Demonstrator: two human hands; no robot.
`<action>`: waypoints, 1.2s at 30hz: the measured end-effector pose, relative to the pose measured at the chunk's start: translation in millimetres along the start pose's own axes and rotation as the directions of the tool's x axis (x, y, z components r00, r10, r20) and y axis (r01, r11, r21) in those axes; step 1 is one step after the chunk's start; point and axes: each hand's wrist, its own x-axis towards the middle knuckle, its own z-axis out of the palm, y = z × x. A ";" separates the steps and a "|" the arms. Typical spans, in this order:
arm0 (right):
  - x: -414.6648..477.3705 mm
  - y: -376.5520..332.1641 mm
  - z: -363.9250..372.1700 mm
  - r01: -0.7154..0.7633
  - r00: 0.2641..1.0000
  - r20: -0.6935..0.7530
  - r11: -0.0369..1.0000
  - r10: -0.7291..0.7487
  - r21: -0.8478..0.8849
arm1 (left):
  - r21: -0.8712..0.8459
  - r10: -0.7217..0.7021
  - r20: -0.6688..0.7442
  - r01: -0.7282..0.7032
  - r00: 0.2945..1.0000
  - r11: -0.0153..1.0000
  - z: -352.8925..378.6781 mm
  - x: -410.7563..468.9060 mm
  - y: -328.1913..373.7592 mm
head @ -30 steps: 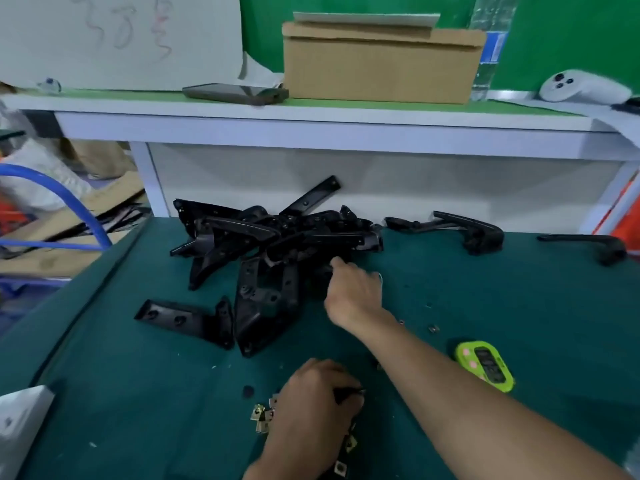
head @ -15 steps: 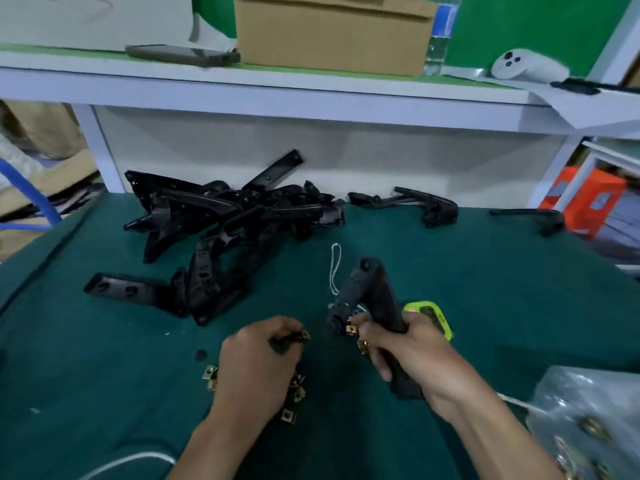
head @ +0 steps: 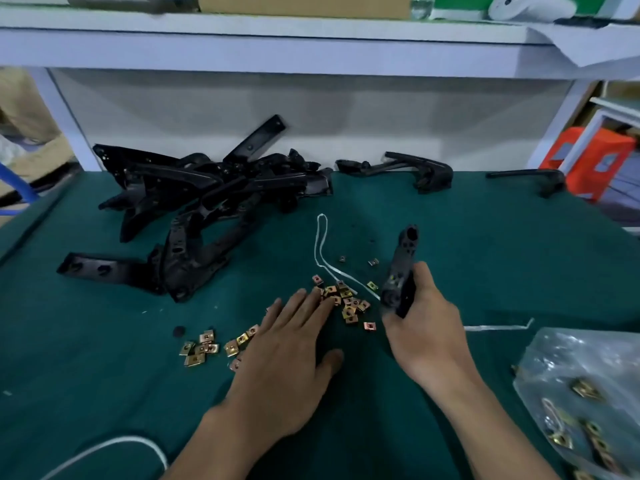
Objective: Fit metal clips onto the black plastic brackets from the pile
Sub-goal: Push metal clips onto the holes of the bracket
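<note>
The held black plastic bracket point(head: 401, 268) stands out of the right hand point(head: 420, 327) toward 12 o'clock; its long axis runs nearly from 6 to 12, leaning a little toward 1; its rounded upper end with a hole points away from the person, and its lower end sits in the fist; the right hand's fingers and thumb are curled round the lower half, gripping it above the green table cloth point(head: 502, 258).

The left hand point(head: 287, 344) lies flat, palm down on the cloth, fingers straight and slightly fanned, thumb out toward 3 o'clock; it grips nothing; its fingertips point to 1 o'clock and touch the near edge of a cluster of metal clips point(head: 346, 299), which lies between the 2 hands, at 9 o'clock of the bracket's lower end; a second cluster of clips point(head: 204, 346) lies at 9 o'clock of the left hand, just beside it; a few single clips lie scattered at 12 o'clock of the main cluster.

The pile of black brackets point(head: 207, 195) lies at 11 o'clock of the left hand, well apart from it; 2 loose brackets point(head: 415, 168) lie along the back edge at 12 and 1 o'clock of the right hand.

A white string point(head: 322, 237) loops across the cloth from the main cluster toward 12 o'clock; a clear plastic bag point(head: 585, 393) with more clips in it lies at 4 o'clock of the right hand.
</note>
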 end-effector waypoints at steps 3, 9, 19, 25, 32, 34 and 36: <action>0.5 4.4 4.5 0.042 0.998 -0.036 0.997 -0.044 -0.065 | 0.010 0.008 -0.009 -0.008 1.000 1.000 -0.2 2.0 -1.5; -4.2 4.9 12.6 0.094 0.993 0.081 0.987 -0.084 -0.130 | -0.007 -0.003 -0.106 0.003 0.994 1.000 -2.0 1.3 -2.0; -8.5 -4.0 18.0 0.136 0.963 0.237 0.991 -0.131 -0.007 | -0.128 0.075 -0.144 -0.094 0.987 0.987 -3.6 -2.2 10.7; -8.7 -6.2 12.2 0.125 0.940 0.296 0.979 -0.169 0.163 | -0.242 0.018 -0.132 -0.049 0.991 0.969 -2.6 -1.7 11.8; -11.0 -8.0 12.3 0.131 0.906 0.371 0.969 -0.202 0.207 | -0.299 -0.079 -0.142 0.033 0.987 0.954 -4.3 -0.5 11.6; -10.0 -5.4 10.6 0.120 0.918 0.352 0.973 -0.185 0.198 | -0.243 -0.192 -0.245 0.131 0.950 0.961 -7.6 -2.1 13.7; -7.8 0.0 9.2 0.162 0.959 0.242 0.986 -0.150 -0.032 | -0.325 -0.345 -0.340 0.235 0.875 0.916 -13.0 -3.8 15.3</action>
